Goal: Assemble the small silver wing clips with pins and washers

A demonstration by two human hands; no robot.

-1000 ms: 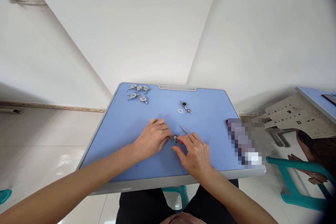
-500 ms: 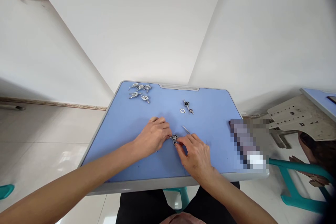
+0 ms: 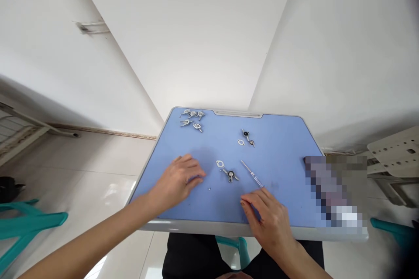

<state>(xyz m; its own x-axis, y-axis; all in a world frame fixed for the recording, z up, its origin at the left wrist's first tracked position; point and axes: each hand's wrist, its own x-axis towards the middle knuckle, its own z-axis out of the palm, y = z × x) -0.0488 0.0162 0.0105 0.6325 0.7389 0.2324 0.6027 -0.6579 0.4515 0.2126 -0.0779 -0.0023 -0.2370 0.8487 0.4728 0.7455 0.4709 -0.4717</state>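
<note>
A small metal fitting with a dark round middle [image 3: 231, 175] lies on the blue desk [image 3: 281, 157], with a flat oval plate [image 3: 220, 164] beside it. My left hand [image 3: 178, 179] rests on the desk to the left of them, fingers loosely curled and holding nothing. My right hand [image 3: 268, 216] lies near the front edge, fingers apart and empty. A thin clear-handled screwdriver [image 3: 252, 173] lies just beyond the right hand. A tiny screw [image 3: 209, 189] sits between the hands.
Several more metal fittings [image 3: 192, 119] are heaped at the desk's far left corner. Another fitting [image 3: 247, 135] and oval plate [image 3: 241, 142] lie mid-back. A blurred-out object [image 3: 334, 187] occupies the right side. Teal chairs [image 3: 29, 222] stand on the tiled floor.
Both hands have let go of the fitting and drawn back towards me and apart. The fitting and its plate now lie free on the desk. The camera has swung left.
</note>
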